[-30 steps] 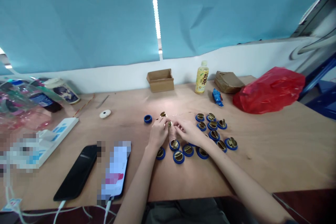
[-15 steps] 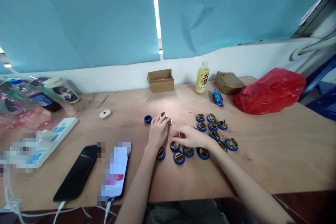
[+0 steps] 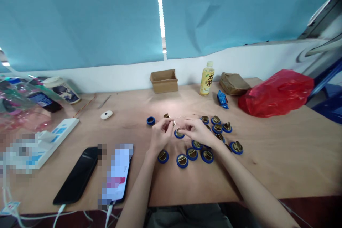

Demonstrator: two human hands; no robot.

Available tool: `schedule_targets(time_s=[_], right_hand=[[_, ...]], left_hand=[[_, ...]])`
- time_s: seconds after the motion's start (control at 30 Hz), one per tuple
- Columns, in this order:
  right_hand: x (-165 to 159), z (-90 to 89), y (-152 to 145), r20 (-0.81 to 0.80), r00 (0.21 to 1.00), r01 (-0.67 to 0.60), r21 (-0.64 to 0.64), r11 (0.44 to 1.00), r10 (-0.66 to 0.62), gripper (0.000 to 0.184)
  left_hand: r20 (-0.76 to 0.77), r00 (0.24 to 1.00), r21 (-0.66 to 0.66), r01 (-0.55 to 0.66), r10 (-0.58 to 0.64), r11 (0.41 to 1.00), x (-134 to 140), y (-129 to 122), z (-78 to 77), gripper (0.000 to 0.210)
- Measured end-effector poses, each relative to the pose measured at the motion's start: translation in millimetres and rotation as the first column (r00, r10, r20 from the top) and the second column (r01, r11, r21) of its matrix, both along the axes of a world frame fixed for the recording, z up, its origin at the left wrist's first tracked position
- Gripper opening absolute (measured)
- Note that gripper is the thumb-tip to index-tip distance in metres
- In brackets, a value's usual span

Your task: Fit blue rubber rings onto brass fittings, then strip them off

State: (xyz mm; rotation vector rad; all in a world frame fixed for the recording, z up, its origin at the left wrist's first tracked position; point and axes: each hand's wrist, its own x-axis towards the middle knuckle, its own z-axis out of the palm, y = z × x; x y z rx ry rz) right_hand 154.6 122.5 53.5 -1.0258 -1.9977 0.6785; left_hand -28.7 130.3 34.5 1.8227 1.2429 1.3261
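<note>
My right hand (image 3: 199, 131) pinches the edge of a blue ring with a gold metal insert (image 3: 179, 134) at the middle of the table. To its left, my left hand (image 3: 161, 133) has thumb and fingertips drawn together; whatever is between them is too small to make out. Small gold pieces (image 3: 166, 115) lie just beyond the left fingers. An open blue ring (image 3: 151, 120) without gold in it sits left of that hand. Several blue rings with gold inserts (image 3: 182, 160) lie around and beneath my forearms, some partly hidden by the right hand and arm.
At the back stand a cardboard box (image 3: 164, 81), a yellow drink bottle (image 3: 207, 79), a blue packet (image 3: 222, 99) and a red plastic bag (image 3: 276, 93). On the left lie a black phone (image 3: 77, 176), a lit phone (image 3: 116, 174) and a power strip (image 3: 60, 139).
My right hand has moved away from me, and a ring with a gold insert now shows at its fingertips. The left hand has gone from fingers laid forward to a pinch.
</note>
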Motion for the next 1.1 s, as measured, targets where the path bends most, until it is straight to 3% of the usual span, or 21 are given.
schedule_targets(time_s=[0.1, 0.17, 0.27, 0.33, 0.4, 0.53, 0.87, 1.1], right_hand=[[2.0, 7.3, 0.1, -0.146, 0.979, 0.148, 0.047, 0.988, -0.140, 0.010], [1.3, 10.6, -1.9, -0.218, 0.963, 0.178, 0.071, 0.981, -0.159, 0.007], [-2.3, 11.6, -6.2, -0.250, 0.962, 0.153, 0.144, 0.978, -0.114, 0.007], [-5.6, 10.5, -8.9, -0.235, 0.967, 0.143, 0.180, 0.973, -0.098, 0.007], [-9.0, 9.0, -10.6, -0.221, 0.968, 0.166, 0.188, 0.968, -0.122, 0.004], [-13.9, 4.8, -11.2, -0.198, 0.964, 0.216, 0.177, 0.960, -0.180, 0.017], [-16.5, -10.0, -9.8, -0.141, 0.972, 0.223, 0.293, 0.930, -0.188, 0.019], [-22.3, -12.9, -13.0, -0.197, 0.952, 0.291, 0.351, 0.890, -0.234, 0.019]], left_hand=[[0.234, 0.971, -0.130, 0.073, -0.041, 0.989, 2.8, -1.3, 3.1, 0.020], [0.348, 0.933, -0.228, 0.180, -0.092, 0.957, 3.1, -1.6, 5.7, 0.024], [0.522, 0.829, -0.355, 0.427, -0.202, 0.832, 0.4, -3.0, 10.8, 0.032], [0.583, 0.778, -0.368, 0.510, -0.235, 0.777, -2.6, -4.7, 14.3, 0.032], [0.561, 0.790, -0.348, 0.497, -0.248, 0.795, -5.1, -6.0, 17.1, 0.030], [0.478, 0.836, -0.308, 0.446, -0.269, 0.840, -6.8, -6.1, 18.3, 0.029], [0.540, 0.809, -0.251, 0.420, -0.234, 0.872, -3.2, -2.3, 10.1, 0.029], [0.541, 0.814, -0.214, 0.375, -0.210, 0.902, 2.9, -4.2, 10.2, 0.028]])
